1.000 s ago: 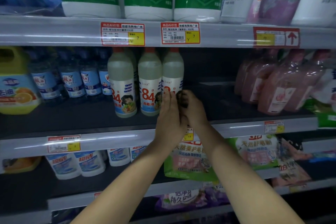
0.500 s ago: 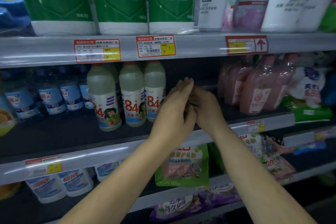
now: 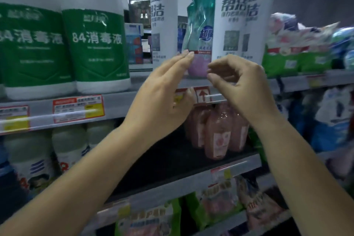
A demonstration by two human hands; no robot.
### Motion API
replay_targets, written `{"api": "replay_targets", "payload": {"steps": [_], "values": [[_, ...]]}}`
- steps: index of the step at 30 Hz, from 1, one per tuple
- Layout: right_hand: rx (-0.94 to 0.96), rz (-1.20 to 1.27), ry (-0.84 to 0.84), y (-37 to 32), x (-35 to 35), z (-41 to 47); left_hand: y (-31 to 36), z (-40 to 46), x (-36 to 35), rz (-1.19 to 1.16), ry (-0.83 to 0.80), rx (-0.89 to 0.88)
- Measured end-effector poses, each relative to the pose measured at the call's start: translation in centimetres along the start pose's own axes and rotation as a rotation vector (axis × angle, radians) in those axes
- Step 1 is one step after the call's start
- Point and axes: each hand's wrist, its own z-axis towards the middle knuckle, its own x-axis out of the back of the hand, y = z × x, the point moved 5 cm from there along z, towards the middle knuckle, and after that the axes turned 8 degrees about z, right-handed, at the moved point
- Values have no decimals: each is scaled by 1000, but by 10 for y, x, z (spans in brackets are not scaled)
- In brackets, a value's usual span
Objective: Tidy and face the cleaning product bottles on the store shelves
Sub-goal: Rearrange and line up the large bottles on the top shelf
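Grey metal shelving (image 3: 118, 101) fills the view, tier upon tier, its front rail lined with red-and-yellow price tags (image 3: 78, 108). Biggest on the upper tier are the white jugs with green 84 disinfectant labels (image 3: 95, 44) at left; right of them stand tall white pump bottles (image 3: 231, 19), closely packed. Squeezed between two of these, a teal pump bottle with a lilac base (image 3: 201, 30) leans slightly, its label partly turned. Pink bottles (image 3: 216, 134) cluster on the tier below. Both hands are raised toward the teal bottle: the left hand (image 3: 162, 96) flat and released, fingertips just at the bottle's lower edge; the right hand (image 3: 241, 82) loosely curled, grasping nothing. Pulling the tilted bottle out of such a tight gap could, I judge, tip a neighbouring tall pump bottle off the shelf edge.
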Motion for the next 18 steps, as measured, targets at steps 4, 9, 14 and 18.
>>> {"api": "replay_targets", "payload": {"steps": [4, 9, 14, 18], "values": [[13, -47, 44, 27, 28, 34, -2, 36, -15, 79, -86, 83], [58, -72, 19, 50, 36, 72, -10, 68, -32, 176, -170, 199], [79, -78, 40, 72, 48, 93, -11, 89, -50, 238, -209, 316], [87, -93, 90, 91, 57, 101, -6, 102, -65, 230, -203, 388]]}}
